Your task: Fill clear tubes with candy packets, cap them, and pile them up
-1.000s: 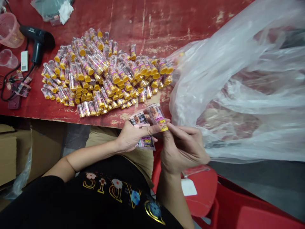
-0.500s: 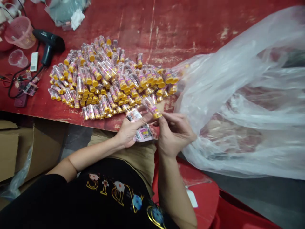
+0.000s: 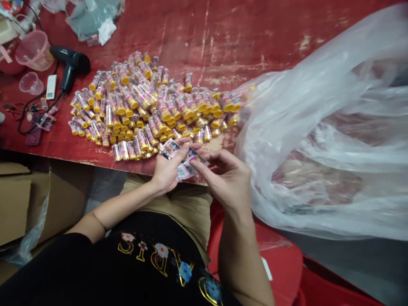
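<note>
My left hand (image 3: pixel 167 168) is closed round a small stack of printed pink labels (image 3: pixel 185 163) at the near edge of the red table (image 3: pixel 242 38). My right hand (image 3: pixel 228 178) is right beside it, thumb and forefinger pinching at the top label of the stack. Just beyond both hands lies a big pile of small clear tubes with yellow caps and pink labels (image 3: pixel 149 106). No tube is in either hand.
A large clear plastic bag (image 3: pixel 328 127) covers the table's right side. At the far left are a black heat gun (image 3: pixel 70 63), a pink basket (image 3: pixel 33 49), a clear cup (image 3: pixel 30 83) and cables. Cardboard boxes (image 3: pixel 15 199) stand lower left; a red plastic stool (image 3: pixel 280 263) is below me.
A labelled tube that my hands held a second ago is gone from them. Both hands moved up to the table edge, and the right fingers now pinch the label stack.
</note>
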Tool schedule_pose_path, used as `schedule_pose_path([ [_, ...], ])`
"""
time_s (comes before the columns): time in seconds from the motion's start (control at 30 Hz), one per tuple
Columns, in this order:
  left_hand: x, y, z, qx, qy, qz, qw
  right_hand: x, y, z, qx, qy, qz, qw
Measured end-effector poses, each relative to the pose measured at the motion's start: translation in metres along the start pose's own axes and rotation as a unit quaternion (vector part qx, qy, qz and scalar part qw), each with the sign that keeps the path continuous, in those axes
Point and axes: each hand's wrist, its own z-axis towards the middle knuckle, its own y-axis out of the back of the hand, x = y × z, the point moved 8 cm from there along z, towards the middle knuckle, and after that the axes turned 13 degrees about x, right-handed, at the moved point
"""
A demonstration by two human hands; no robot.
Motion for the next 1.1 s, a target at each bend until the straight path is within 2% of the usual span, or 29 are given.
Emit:
schedule_pose_path([
  [0.1,0.007,-0.008,0.004,0.019,0.007,0.038,0.999,0.007,0.012,-0.016,-0.036,0.018,-0.073,0.997],
  [0.27,0.01,-0.024,0.012,0.028,-0.001,0.068,0.997,0.026,0.025,-0.019,-0.068,0.062,-0.166,0.982],
  [0.37,0.009,-0.034,0.02,0.025,-0.004,0.073,0.997,0.011,0.049,-0.008,-0.059,0.053,-0.149,0.986],
  [0.43,0.008,-0.036,0.024,0.007,-0.004,0.081,0.997,-0.021,0.087,0.012,-0.056,-0.007,-0.155,0.986],
  [0.47,0.008,-0.036,0.025,-0.002,0.001,0.088,0.996,-0.04,0.113,0.025,-0.072,-0.049,-0.177,0.98],
  [0.53,0.008,-0.035,0.027,-0.008,0.022,0.104,0.994,-0.079,0.177,0.053,-0.141,-0.17,-0.288,0.932],
  [0.6,0.009,-0.033,0.025,-0.003,0.05,0.116,0.992,-0.107,0.224,0.09,-0.164,-0.212,-0.313,0.911],
  [0.67,0.01,-0.03,0.021,0.003,0.073,0.122,0.99,-0.122,0.252,0.126,-0.175,-0.216,-0.323,0.905],
  [0.73,0.011,-0.025,0.017,0.002,0.089,0.132,0.987,-0.129,0.261,0.159,-0.154,-0.212,-0.333,0.906],
  [0.87,0.013,-0.015,0.014,-0.005,0.108,0.161,0.981,-0.137,0.257,0.202,-0.069,-0.206,-0.323,0.921],
  [0.97,0.013,-0.012,0.014,-0.02,0.098,0.161,0.982,-0.137,0.255,0.211,-0.038,-0.191,-0.307,0.932],
  [1.1,0.023,-0.017,0.014,-0.049,0.111,0.119,0.985,-0.136,0.242,0.201,0.008,-0.165,-0.305,0.938],
])
